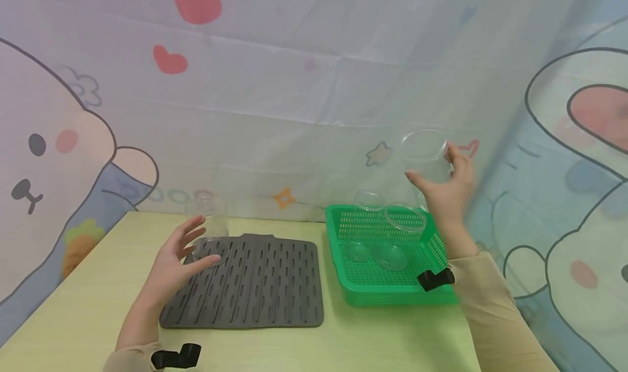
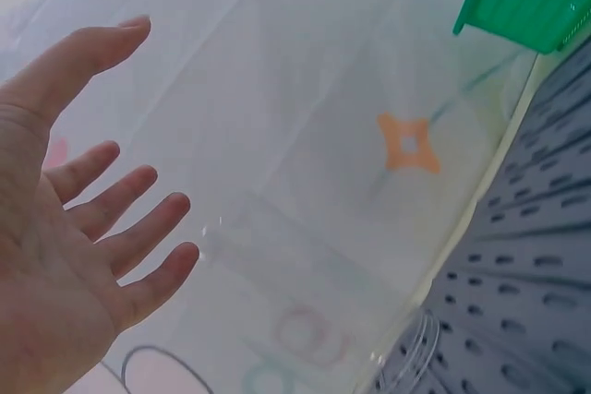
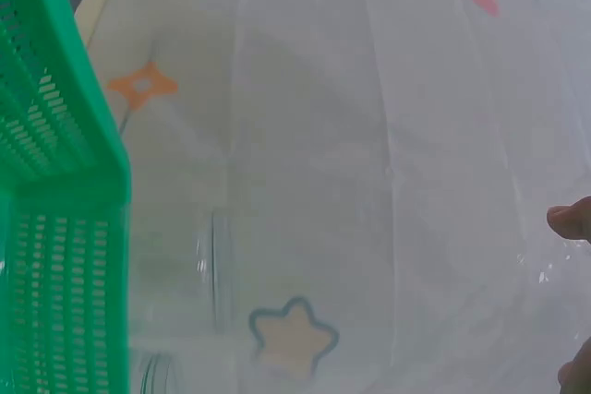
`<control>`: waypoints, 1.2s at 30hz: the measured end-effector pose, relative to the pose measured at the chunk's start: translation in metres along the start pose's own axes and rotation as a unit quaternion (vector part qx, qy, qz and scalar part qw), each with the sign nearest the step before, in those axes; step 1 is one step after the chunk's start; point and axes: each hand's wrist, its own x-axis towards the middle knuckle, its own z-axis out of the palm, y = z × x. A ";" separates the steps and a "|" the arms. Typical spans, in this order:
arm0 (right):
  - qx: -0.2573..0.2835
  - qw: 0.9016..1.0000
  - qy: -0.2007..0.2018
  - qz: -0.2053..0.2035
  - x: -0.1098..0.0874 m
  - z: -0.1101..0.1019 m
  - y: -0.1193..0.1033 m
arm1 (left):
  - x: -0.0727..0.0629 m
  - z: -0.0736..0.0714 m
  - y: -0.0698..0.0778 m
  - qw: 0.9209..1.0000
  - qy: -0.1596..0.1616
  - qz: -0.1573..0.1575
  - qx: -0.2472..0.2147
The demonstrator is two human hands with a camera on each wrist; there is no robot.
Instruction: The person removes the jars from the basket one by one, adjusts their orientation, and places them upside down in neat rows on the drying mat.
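Observation:
My left hand (image 1: 179,252) is open, fingers spread and thumb apart, beside a clear cup (image 1: 216,231) on the grey drying mat (image 1: 265,290). This cup stands with its wide rim down; in the left wrist view a gap shows between the fingertips and the cup (image 2: 305,260). Above the green basket (image 1: 387,295), my right hand (image 1: 448,189) holds another clear cup (image 1: 426,147) between thumb and fingers, rim upward. Two more clear cups, one nearer the back (image 1: 369,202) and one in front (image 1: 405,219), stand rim up inside the basket. Only fingertips show in the right wrist view.
The mat and basket sit side by side on a pale yellow table (image 1: 382,339). Behind the table hangs a printed cloth (image 1: 294,88) with hearts, stars and cartoon animals. Black camera mounts are strapped at both wrists.

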 end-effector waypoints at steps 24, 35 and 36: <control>-0.027 0.966 -0.124 -0.223 -0.095 0.068 -0.053 | 0.007 0.052 0.035 0.995 -0.066 0.022 -0.068; -0.072 0.941 -0.216 -0.250 -0.142 0.093 -0.059 | 0.010 0.070 0.030 0.992 -0.091 0.032 -0.085; -0.080 0.937 -0.224 -0.254 -0.146 0.094 -0.059 | 0.010 0.071 0.030 0.991 -0.094 0.032 -0.092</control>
